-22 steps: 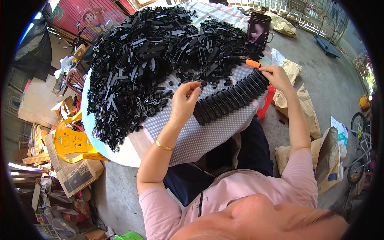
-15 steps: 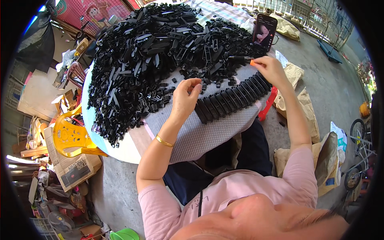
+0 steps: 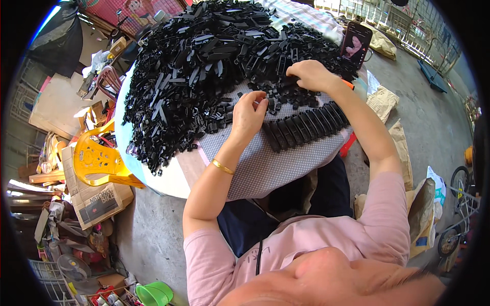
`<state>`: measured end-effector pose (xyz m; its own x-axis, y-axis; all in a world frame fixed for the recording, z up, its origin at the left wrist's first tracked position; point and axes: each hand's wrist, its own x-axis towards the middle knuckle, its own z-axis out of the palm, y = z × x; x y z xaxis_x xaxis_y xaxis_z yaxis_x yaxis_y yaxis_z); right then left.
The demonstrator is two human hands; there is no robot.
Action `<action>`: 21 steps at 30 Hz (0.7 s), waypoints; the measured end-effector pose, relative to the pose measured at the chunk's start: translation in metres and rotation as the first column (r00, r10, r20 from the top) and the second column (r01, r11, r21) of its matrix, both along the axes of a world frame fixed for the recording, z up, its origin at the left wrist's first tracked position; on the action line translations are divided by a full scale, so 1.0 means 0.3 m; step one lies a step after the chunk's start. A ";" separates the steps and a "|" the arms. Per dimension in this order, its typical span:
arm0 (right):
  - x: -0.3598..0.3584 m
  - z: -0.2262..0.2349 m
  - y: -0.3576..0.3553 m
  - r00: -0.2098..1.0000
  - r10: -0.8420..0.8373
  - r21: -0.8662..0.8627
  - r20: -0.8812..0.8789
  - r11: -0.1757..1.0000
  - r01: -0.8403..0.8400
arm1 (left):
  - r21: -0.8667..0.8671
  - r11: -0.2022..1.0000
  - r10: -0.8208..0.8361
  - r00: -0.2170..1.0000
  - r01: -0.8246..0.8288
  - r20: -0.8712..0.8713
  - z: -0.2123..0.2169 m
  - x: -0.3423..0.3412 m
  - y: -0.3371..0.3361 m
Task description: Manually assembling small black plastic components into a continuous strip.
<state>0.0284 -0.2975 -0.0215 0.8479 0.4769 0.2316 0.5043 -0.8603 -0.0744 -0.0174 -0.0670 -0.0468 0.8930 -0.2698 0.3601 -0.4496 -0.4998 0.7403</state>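
Over the grey patterned cloth (image 3: 245, 173), my left hand (image 3: 249, 116) is closed, thumb and fingertips pinched together. Whatever it pinches is too small or hidden to name. My right hand (image 3: 312, 76) reaches over the near right of a big heap of loose black plastic parts (image 3: 199, 56). Its index finger and thumb are apart, with nothing visible between them. Just below lies a curved row of black plastic pieces (image 3: 306, 125), standing side by side. An orange-ended object (image 3: 348, 84) shows past my right forearm, the rest of it hidden.
A phone (image 3: 356, 45) stands upright at the table's far right. A yellow plastic chair (image 3: 97, 160) and a flattened cardboard box (image 3: 94, 201) are on the left. Brown paper sacks (image 3: 383, 102) lie on the floor to the right. A green bucket (image 3: 154, 293) sits lower left.
My right hand has left the orange-ended object and moved left to the heap. The orange-ended object now lies to the right. My left hand stays pinched near the row. The whole view has shifted slightly.
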 end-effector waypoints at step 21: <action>-0.021 -0.061 0.281 0.557 0.585 0.754 -0.589 0.150 0.639 | -0.310 0.950 0.006 0.993 -0.041 -0.115 0.018 0.057 0.040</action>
